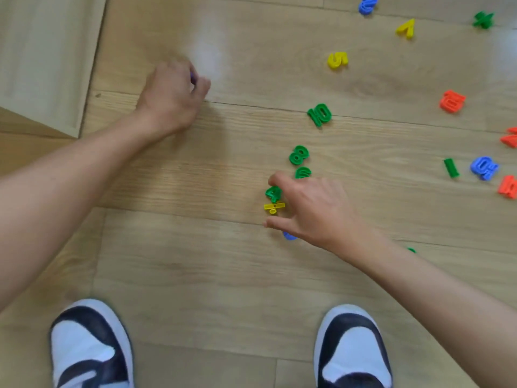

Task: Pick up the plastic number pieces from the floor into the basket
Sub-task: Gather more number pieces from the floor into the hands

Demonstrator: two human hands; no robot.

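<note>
Past your shoes, the nearest thing is your right hand: fingers spread, gripping nothing. The green 4 and yellow divide sign lie on the floor in the gap between its two leading fingers, just left of the palm. The divide sign's bar runs left-right, one end pointing into the hand. The 4's long axis is roughly near-far, slightly tilted.

A blue piece pokes out under the hand's near edge, mostly hidden. The green 6 is half hidden at the hand's far edge, the green 8 is just beyond it, and the green 10 is further out. That row runs away from you, leaning right. Your right hand is much the nearer one, so I'd close on the 4 and divide sign first.

Your left hand is well apart, far left, fingers curled. It looks to be pinching a purple piece, but only a sliver shows. The yellow 5 and others are scattered far right. The basket isn't in frame.
</note>
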